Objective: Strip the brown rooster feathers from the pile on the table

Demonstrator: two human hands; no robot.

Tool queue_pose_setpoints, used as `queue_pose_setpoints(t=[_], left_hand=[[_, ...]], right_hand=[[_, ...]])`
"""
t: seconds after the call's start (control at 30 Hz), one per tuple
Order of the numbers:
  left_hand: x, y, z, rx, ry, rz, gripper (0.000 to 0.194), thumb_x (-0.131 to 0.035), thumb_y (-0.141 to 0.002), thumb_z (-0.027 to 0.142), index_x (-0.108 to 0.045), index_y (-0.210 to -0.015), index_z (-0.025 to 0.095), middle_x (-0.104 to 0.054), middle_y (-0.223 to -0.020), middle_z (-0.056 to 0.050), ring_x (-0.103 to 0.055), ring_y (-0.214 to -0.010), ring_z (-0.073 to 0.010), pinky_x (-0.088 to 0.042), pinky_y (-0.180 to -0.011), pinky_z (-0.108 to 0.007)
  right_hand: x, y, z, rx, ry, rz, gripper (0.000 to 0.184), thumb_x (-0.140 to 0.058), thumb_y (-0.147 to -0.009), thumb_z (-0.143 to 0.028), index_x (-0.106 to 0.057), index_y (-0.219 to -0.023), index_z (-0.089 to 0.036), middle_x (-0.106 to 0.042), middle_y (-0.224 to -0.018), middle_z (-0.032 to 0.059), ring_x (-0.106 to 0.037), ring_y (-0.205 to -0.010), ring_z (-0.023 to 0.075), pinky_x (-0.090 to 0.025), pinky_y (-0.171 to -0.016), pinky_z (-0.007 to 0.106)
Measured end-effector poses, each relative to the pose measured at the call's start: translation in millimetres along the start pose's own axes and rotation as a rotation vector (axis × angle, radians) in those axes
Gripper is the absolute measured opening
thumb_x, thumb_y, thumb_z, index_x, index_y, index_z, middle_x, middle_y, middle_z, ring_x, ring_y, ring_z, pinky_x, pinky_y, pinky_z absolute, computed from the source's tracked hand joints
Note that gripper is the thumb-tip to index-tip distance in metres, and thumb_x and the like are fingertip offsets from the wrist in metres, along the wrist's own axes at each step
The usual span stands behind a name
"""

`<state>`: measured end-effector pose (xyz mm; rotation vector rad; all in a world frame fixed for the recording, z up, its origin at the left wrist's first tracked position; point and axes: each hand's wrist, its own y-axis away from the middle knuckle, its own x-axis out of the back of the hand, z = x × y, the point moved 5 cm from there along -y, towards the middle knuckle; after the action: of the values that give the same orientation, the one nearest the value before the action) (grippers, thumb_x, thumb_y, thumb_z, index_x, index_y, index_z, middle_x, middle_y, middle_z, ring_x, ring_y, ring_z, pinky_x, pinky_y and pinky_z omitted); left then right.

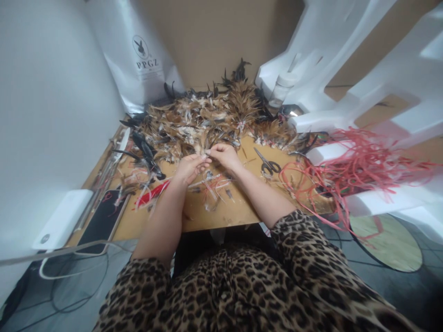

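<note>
My left hand (193, 168) and my right hand (225, 156) meet at the middle of the table, fingertips pinched close together. A small tuft of feathers (203, 142) rises from between the fingers; the quill ends are hidden by them. Just beyond lies a wide heap of brown, white and black feathers (194, 115). Black-handled scissors (268, 164) rest on the tabletop to the right of my right hand. Feather scraps and pale and red strips (213, 188) are scattered below my hands. A bright red strip piece (152, 194) lies beside my left forearm.
A tangle of red plastic strips (367, 170) hangs over white foam packing (394, 203) at right. Behind the heap stand a silver bag (138, 87) and a clear jar (282, 87). A dark phone-like slab (102, 221) and a white box (62, 219) with a cable sit at left.
</note>
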<state>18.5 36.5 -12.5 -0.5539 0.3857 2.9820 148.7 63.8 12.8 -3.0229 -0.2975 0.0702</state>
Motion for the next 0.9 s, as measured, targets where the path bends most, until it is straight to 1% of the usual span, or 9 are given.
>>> queue_pose_setpoints(t=[0.13, 0.3, 0.37, 0.47, 0.53, 0.6, 0.67, 0.8, 0.9], left_hand=[[0.3, -0.1, -1.1, 0.013, -0.023, -0.009, 0.017, -0.073, -0.067, 0.021, -0.064, -0.071, 0.007, -0.067, -0.065, -0.006, -0.056, -0.049, -0.0039, -0.042, -0.046, -0.012], [0.7, 1.1, -1.0, 0.014, -0.045, -0.012, 0.018, -0.074, -0.065, 0.020, -0.063, -0.067, 0.007, -0.064, -0.060, -0.005, -0.055, -0.047, -0.0043, -0.042, -0.046, -0.013], [2.5, 0.9, 0.9, -0.007, -0.026, 0.018, 0.017, -0.073, -0.066, 0.020, -0.063, -0.066, 0.007, -0.064, -0.060, -0.005, -0.056, -0.047, -0.0043, -0.042, -0.046, -0.013], [5.6, 0.0, 4.2, -0.040, 0.030, 0.073, 0.015, -0.072, -0.067, 0.018, -0.063, -0.066, 0.007, -0.065, -0.061, -0.005, -0.056, -0.048, -0.0039, -0.042, -0.046, -0.012], [7.5, -0.5, 6.1, -0.060, 0.064, 0.108, 0.014, -0.072, -0.068, 0.017, -0.063, -0.066, 0.007, -0.066, -0.062, -0.006, -0.056, -0.048, -0.0034, -0.042, -0.046, -0.011], [9.6, -1.0, 7.4, -0.080, 0.093, 0.139, 0.012, -0.071, -0.068, 0.015, -0.063, -0.067, 0.006, -0.066, -0.062, -0.005, -0.056, -0.047, -0.0032, -0.042, -0.046, -0.011], [11.8, -1.9, 7.7, -0.089, 0.110, 0.156, 0.012, -0.071, -0.068, 0.015, -0.063, -0.067, 0.006, -0.066, -0.062, -0.005, -0.056, -0.048, -0.0033, -0.042, -0.047, -0.011], [16.0, -4.6, 7.0, -0.101, 0.112, 0.158, 0.012, -0.071, -0.069, 0.016, -0.064, -0.068, 0.007, -0.066, -0.063, -0.005, -0.056, -0.049, -0.0031, -0.042, -0.047, -0.011], [17.7, -5.8, 6.9, -0.114, 0.122, 0.157, 0.010, -0.070, -0.070, 0.015, -0.065, -0.069, 0.006, -0.066, -0.064, -0.005, -0.057, -0.049, -0.0032, -0.043, -0.047, -0.011]], right_hand=[[-1.5, 1.7, -0.5, -0.017, 0.018, 0.013, 0.025, -0.070, -0.059, -0.037, -0.062, -0.063, -0.013, -0.056, -0.057, -0.0037, -0.045, -0.054, 0.0062, -0.036, -0.059, 0.021], [0.8, -2.4, 2.9, -0.051, -0.068, 0.010, 0.028, -0.071, -0.057, -0.040, -0.061, -0.062, -0.014, -0.056, -0.055, -0.0035, -0.044, -0.052, 0.0060, -0.035, -0.054, 0.020], [12.5, -7.7, 3.1, -0.046, -0.096, 0.073, 0.029, -0.071, -0.057, -0.040, -0.061, -0.065, -0.014, -0.054, -0.054, -0.0044, -0.042, -0.049, 0.0052, -0.034, -0.053, 0.020], [39.1, -15.9, 0.3, -0.002, -0.057, 0.201, 0.028, -0.071, -0.056, -0.038, -0.062, -0.066, -0.013, -0.054, -0.054, -0.0046, -0.040, -0.049, 0.0046, -0.034, -0.053, 0.020], [53.0, -19.9, -0.9, 0.006, 0.037, 0.205, 0.025, -0.069, -0.058, -0.035, -0.063, -0.066, -0.012, -0.055, -0.055, -0.0041, -0.041, -0.050, 0.0050, -0.036, -0.054, 0.020], [60.0, -21.8, 0.4, -0.011, 0.179, 0.149, 0.022, -0.068, -0.059, -0.032, -0.064, -0.067, -0.012, -0.056, -0.055, -0.0032, -0.043, -0.050, 0.0058, -0.037, -0.055, 0.021], [59.7, -21.8, 4.1, -0.023, 0.341, 0.053, 0.019, -0.066, -0.062, -0.029, -0.065, -0.066, -0.011, -0.059, -0.058, -0.0014, -0.046, -0.052, 0.0067, -0.038, -0.057, 0.021], [47.1, -17.9, 14.1, 0.002, 0.643, -0.187, 0.014, -0.063, -0.066, -0.025, -0.068, -0.069, -0.012, -0.066, -0.065, 0.0011, -0.054, -0.060, 0.0088, -0.040, -0.062, 0.020], [39.5, -13.4, 16.1, 0.021, 0.823, -0.311, 0.014, -0.064, -0.067, -0.024, -0.070, -0.076, -0.016, -0.069, -0.072, 0.0005, -0.058, -0.066, 0.0099, -0.040, -0.064, 0.019]])
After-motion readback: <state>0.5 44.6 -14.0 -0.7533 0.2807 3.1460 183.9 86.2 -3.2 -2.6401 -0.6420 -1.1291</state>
